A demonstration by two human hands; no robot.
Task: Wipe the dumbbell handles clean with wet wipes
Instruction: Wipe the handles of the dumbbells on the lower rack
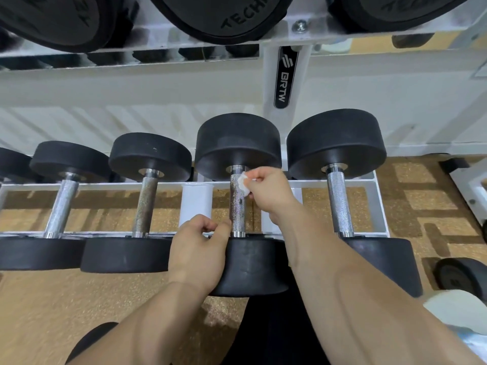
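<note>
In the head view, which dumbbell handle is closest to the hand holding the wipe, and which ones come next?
1. The handle being wiped, touched by the right hand through its wet wipe.
2. The shiny handle, next dumbbell on the right.
3. The speckled handle, next on the left.
4. The far-left handle, farthest away.

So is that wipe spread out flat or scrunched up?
Scrunched: the wipe is a small wad pinched by the right hand against the handle.

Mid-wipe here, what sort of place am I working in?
Most likely a gym's free-weight area: black dumbbells rowed on a white rack, bigger weights on the tier above, and the right hand pressing a wet wipe to one knurled handle.
</note>
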